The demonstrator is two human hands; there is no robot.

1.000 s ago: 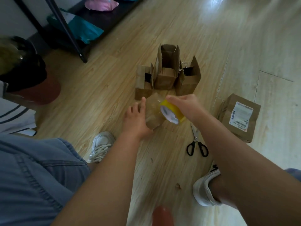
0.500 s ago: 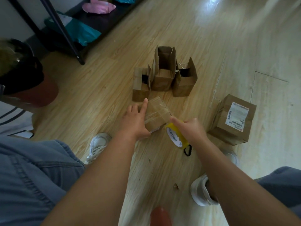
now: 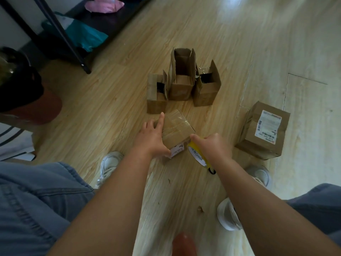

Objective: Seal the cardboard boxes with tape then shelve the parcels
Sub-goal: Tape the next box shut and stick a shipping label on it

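On the floor (image 3: 110,111), left hand (image 3: 153,138) lies spread against the box (image 3: 177,129); right hand (image 3: 215,147) grips the tape roll (image 3: 197,156).

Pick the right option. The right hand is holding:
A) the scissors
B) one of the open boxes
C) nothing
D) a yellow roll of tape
D: the right hand grips the yellow roll of tape at the near corner of the small box, while the left hand rests against that box's side.
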